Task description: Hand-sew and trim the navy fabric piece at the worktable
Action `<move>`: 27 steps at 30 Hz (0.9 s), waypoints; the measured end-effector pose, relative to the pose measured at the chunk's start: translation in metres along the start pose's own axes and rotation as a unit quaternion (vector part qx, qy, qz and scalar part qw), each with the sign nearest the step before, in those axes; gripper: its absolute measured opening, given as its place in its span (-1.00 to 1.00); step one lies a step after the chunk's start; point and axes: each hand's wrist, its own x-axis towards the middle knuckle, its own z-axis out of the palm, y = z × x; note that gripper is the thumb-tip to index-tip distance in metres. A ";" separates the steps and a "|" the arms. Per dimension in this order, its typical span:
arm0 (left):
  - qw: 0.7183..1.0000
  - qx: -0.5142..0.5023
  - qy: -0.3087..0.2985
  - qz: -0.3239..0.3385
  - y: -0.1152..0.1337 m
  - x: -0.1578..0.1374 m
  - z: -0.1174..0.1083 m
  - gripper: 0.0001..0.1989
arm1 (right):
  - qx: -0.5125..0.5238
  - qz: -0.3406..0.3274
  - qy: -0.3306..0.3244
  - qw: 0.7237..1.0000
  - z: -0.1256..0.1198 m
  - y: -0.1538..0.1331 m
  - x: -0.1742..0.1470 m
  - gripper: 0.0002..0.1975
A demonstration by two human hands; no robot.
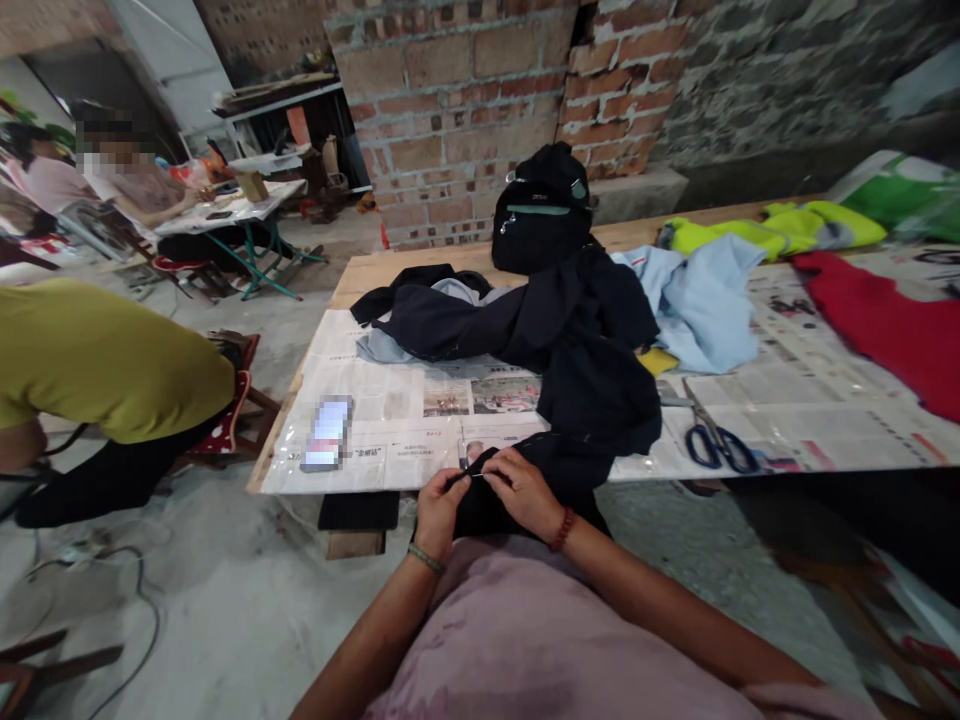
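Observation:
My left hand (441, 512) is closed, pinching a fold of dark cloth (600, 458) at the table's near edge. Fingertips of my right hand (523, 490) are pressed together just beside it, gripping a thin, shiny needle (478, 475) that points toward the left fingers. Whether its tip is in the fabric is too small to tell. The dark cloth hangs over the edge toward my lap and runs up into a crumpled dark navy garment (517, 325) on the table. To the right lie scissors (716, 440) with dark blue handles.
Newspaper under clear plastic (420, 440) covers the table. A phone (326, 432) lies at left, a black backpack (541, 215) at the back. Light blue cloth (705, 300), a yellow-green garment (787, 228) and red cloth (885, 320) lie right. A person in a yellow-green shirt (112, 360) sits left.

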 end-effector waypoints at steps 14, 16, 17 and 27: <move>1.000 -0.003 0.005 0.000 0.005 -0.002 0.002 -0.78 | -0.124 -0.006 -0.081 0.989 0.001 0.008 -0.002 -0.84; 1.000 -0.008 0.002 0.003 0.005 -0.003 0.002 -0.79 | -0.134 -0.002 -0.104 0.985 0.000 0.008 -0.001 -0.84; 1.000 -0.011 0.002 0.004 0.005 -0.004 0.002 -0.78 | -0.136 -0.003 -0.111 0.984 0.000 0.008 -0.001 -0.85; 1.000 -0.018 0.008 0.010 0.000 -0.002 -0.001 -0.80 | -0.134 -0.003 -0.119 0.984 0.000 0.005 0.000 -0.85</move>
